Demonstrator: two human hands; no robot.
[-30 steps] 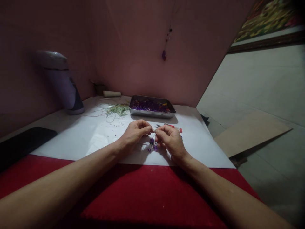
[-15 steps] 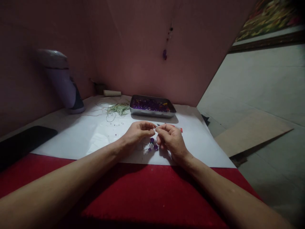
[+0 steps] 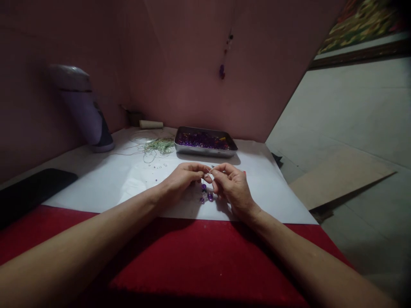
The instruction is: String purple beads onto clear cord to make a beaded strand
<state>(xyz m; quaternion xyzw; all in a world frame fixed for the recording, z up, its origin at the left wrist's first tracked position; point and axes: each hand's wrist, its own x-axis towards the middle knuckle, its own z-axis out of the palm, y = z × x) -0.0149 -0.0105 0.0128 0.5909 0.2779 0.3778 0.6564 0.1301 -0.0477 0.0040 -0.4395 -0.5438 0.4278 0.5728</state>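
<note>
Pinching thin cord [image 3: 210,170] in fingertips [image 3: 216,173], left hand [image 3: 182,179] and right hand [image 3: 233,186] flank purple beads [image 3: 210,197]

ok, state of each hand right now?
Left hand: closed, fingertips pinching thin pale thread above purple beads.
Right hand: closed, also pinching thin pale thread.

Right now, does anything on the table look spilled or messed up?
A few tiny bead-like bits lie loose on the white sheet, outside the metal tray full of beads, so they may have spilled. The greenish thread beside the tray looks messy too, all in a tangle. Nothing looks clearly broken.
</note>
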